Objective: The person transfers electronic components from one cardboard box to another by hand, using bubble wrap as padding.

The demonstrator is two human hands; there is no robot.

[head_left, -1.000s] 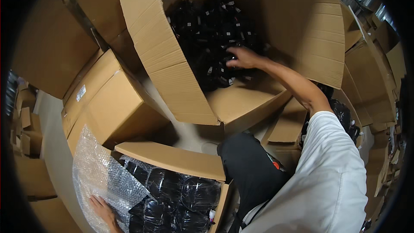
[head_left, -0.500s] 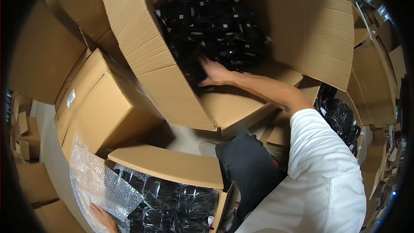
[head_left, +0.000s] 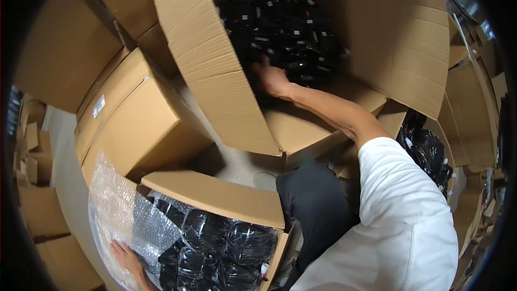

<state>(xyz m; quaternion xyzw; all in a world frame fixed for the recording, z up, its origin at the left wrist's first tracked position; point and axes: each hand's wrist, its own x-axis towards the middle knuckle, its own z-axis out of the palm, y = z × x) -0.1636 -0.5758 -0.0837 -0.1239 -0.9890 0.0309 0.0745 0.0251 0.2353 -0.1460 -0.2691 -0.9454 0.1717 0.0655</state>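
Note:
My right hand (head_left: 273, 82) reaches into the big open carton (head_left: 215, 70), at the near left edge of a heap of black bagged parts (head_left: 291, 32) with small white labels and connectors. Its visible fingers look stretched and slightly apart, somewhat blurred; the fingertips meet the dark heap, and no held thing shows. My left hand (head_left: 126, 258) rests flat on a sheet of clear bubble wrap (head_left: 116, 210), fingers extended. The wrap hangs over the left side of a lower carton (head_left: 215, 196), where black bundles in clear plastic (head_left: 204, 231) lie in rows.
A closed carton (head_left: 134, 124) with a white label stands at left. More black bagged parts (head_left: 423, 140) fill another carton at right, beside my white sleeve. My dark-trousered leg (head_left: 312, 199) is between the boxes. Further cartons (head_left: 46, 210) stand at far left.
The view has shifted, so the boxes appear further right. My right hand's fingers have drawn closer together and point more upward at the heap. My left hand stays on the bubble wrap.

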